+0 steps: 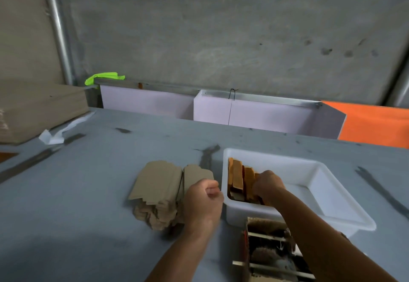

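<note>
As the left hand (202, 199) curls empty, the right hand (269, 185) grips among four blocks (238, 177).

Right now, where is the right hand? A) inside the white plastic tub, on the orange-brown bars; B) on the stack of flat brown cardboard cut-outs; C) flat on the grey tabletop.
A: the right hand sits inside the white plastic tub, fingers curled on the orange-brown bars.

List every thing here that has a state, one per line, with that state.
Tub: open, mostly bare.
Bars: on edge, at tub's left end.
Right hand: in tub, grips bars.
Left hand: fisted, holds nothing visible.
Card blanks: flat, stacked.
Box: open, divided.
</note>
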Available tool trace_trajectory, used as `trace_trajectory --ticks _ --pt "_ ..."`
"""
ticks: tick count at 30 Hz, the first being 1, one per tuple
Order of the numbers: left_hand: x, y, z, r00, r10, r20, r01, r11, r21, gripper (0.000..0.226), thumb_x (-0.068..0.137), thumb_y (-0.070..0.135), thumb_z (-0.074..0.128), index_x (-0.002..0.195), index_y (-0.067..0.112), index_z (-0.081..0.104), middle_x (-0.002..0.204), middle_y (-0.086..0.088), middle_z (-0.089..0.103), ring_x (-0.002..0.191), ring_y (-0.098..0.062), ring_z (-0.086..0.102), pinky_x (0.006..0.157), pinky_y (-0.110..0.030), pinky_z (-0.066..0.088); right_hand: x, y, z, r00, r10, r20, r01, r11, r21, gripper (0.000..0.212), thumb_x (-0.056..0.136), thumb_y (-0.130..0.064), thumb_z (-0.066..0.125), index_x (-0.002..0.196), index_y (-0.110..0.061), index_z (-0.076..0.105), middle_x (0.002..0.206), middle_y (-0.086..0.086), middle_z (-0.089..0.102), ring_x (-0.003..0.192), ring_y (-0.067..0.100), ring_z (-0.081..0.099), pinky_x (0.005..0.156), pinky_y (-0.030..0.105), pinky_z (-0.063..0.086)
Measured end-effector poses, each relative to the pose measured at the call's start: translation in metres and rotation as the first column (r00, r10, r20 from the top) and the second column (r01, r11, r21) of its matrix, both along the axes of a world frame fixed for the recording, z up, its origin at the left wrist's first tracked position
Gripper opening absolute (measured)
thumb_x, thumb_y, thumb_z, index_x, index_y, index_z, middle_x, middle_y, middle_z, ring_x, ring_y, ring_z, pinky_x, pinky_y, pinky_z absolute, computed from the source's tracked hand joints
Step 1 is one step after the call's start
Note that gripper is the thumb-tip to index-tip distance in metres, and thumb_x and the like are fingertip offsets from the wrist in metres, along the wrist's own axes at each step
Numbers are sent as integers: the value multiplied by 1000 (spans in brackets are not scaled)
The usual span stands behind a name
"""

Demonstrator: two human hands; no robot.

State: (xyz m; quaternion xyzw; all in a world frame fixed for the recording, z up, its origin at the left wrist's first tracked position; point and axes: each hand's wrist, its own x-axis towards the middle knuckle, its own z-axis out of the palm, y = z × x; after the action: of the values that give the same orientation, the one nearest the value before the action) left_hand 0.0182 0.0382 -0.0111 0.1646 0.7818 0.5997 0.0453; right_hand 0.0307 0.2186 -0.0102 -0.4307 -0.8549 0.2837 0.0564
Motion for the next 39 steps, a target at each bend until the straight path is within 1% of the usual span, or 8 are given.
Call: trace_trajectory --ticks 3,8,13,16,21,32,36,39 --pt "2 -6 -2 1000 7 16 -7 1000 12 24 86 5 61 108 11 66 98 1 68 89 -11 61 82 -23 49 6 0 4 998 52 -20 -52 998 -40 28 78 -6 65 106 -2 63 96 11 59 86 22 54 83 34 50" --pt "7 -14 -7 991 6 132 -19 995 102 20 84 4 61 97 18 67 86 9 66 81 -11 62 77 -24 51 11 -33 17 978 207 -19 -186 912 365 14 91 -16 51 91 -10 64 87 6 64 84 23 64 74 31 54" --pt "9 -25 -13 966 138 219 -192 949 251 34 82 -3 61 70 29 60 76 4 66 78 -22 66 77 -38 55 10 -83 28 797 582 -158 -513 792 331 41 85 -25 68 125 -20 60 126 -3 58 103 9 55 79 2 39" --pt "6 -37 -13 944 246 220 -304 907 293 34 81 -4 64 71 28 60 75 1 66 78 -25 66 78 -42 56 6 -101 24 742 670 -39 -616 703 355 59 83 -30 70 137 -18 48 138 2 52 124 17 49 103 27 41" --pt "-1 -51 -12 920 288 266 -365 877 312 32 79 -6 64 72 25 59 75 -1 66 73 -24 63 80 -44 55 4 -118 8 708 663 244 -679 541 497 43 88 -29 60 128 -16 51 121 8 58 111 23 52 97 35 41" --pt "-4 -59 -14 913 281 296 -374 867 330 28 80 -6 64 74 22 60 81 -7 67 76 -24 64 81 -42 55 4 -115 -6 716 641 277 -629 420 654 21 96 -18 49 113 -14 60 103 7 65 91 21 58 86 30 44" --pt "-4 -59 -17 913 269 307 -369 865 340 29 80 -6 64 73 21 60 80 -9 67 76 -24 63 79 -41 53 0 -120 -11 756 625 197 -558 456 693 20 96 -17 45 108 -10 59 99 9 64 77 21 48 73 26 35" --pt "-3 -59 -19 917 255 308 -358 867 347 27 80 -5 64 73 21 61 80 -8 68 77 -24 64 78 -38 53 -2 -119 -6 813 582 4 -429 594 680 25 96 -19 41 98 -11 65 91 8 66 77 21 55 71 25 41"
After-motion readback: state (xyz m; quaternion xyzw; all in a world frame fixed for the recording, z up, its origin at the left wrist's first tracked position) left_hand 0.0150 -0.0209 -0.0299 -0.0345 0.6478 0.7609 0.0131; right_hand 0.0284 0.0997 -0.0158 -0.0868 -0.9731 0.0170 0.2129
